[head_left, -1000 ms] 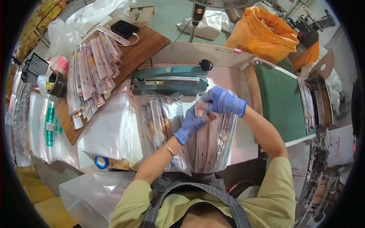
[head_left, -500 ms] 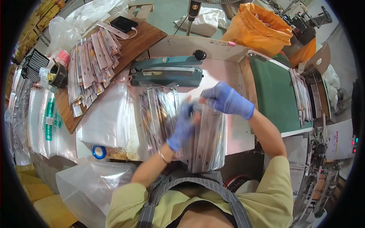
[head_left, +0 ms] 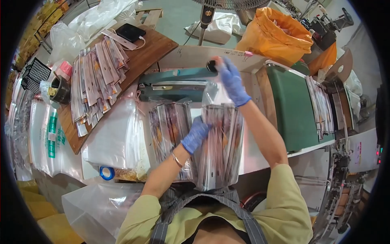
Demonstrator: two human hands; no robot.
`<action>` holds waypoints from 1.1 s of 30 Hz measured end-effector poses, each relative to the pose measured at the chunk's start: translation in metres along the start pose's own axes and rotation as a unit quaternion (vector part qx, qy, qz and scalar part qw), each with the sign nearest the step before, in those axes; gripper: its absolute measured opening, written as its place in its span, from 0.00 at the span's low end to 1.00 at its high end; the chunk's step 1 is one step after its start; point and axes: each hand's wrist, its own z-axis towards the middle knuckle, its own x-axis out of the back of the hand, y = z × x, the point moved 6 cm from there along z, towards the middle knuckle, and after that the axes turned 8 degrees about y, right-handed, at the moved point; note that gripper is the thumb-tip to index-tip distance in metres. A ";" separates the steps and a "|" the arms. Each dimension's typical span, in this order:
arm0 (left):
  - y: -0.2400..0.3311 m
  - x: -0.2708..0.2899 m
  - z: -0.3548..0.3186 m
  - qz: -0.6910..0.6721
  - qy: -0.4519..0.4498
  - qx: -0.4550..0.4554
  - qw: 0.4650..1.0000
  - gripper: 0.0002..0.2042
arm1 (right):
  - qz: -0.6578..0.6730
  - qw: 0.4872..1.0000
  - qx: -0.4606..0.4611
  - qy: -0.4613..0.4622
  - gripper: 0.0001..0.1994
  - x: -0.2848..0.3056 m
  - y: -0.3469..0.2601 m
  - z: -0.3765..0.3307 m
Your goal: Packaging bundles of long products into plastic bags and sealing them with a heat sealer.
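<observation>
Clear bag [head_left: 219,142] full of packets stands between our hands, just before the teal sealer [head_left: 174,83]. Our left hand [head_left: 196,134] grips its side, fingers curled; our right hand [head_left: 232,81] pinches its open top.

Left hand [head_left: 196,134] and right hand [head_left: 232,80]: thin blue rubbery gloves, matt. Bag [head_left: 221,140] held between them: clear glossy plastic film over printed sachets. Heat sealer [head_left: 172,83]: teal painted metal, smooth. Board [head_left: 140,61]: brown wood, matt grain. Conveyor belt [head_left: 291,107]: green, matt. Sack [head_left: 274,34]: orange crinkled plastic.
</observation>
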 end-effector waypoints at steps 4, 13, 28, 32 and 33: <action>0.040 0.027 0.050 0.057 -0.002 0.030 0.998 0.12 | -0.001 0.983 0.132 -0.126 0.08 -0.083 -0.129 -0.009; 0.079 0.094 0.041 0.087 0.033 -0.021 0.995 0.16 | -0.238 0.960 0.144 0.024 0.04 0.030 0.071 0.000; 0.082 0.107 -0.008 0.033 -0.126 0.106 0.986 0.26 | -0.056 0.961 -0.165 0.215 0.26 0.013 0.056 -0.093; 0.055 0.179 -0.003 0.063 -0.080 0.043 0.994 0.26 | -0.022 0.951 -0.309 -0.011 0.57 -0.031 0.084 -0.224; 0.037 0.159 -0.029 0.092 -0.067 0.015 0.993 0.27 | 0.043 0.933 -0.341 -0.106 0.57 -0.040 0.041 -0.258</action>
